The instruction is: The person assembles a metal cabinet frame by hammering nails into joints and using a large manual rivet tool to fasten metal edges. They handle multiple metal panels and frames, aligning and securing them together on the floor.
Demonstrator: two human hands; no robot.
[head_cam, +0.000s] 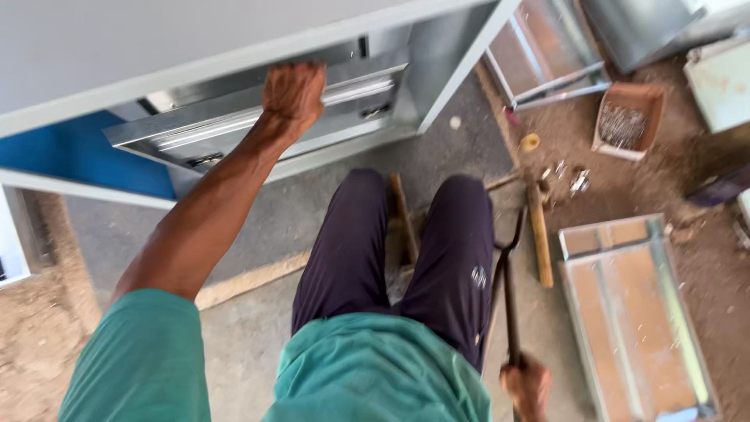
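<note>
Presently, we record:
Drawer (258, 125): sheet-metal, half out of the grey cabinet (195, 47), long axis across our view, up and ahead.
Left hand (293, 92): clenched over the drawer's top edge, arm fully extended.
Right hand (525, 384): low beside the thigh, gripping a dark long-handled tool (508, 289) that points forward.
Floor right: open metal tray (633, 312).

Metal tray (625, 312) right of legs (414, 250), box of nails (625, 121) behind it.
</note>
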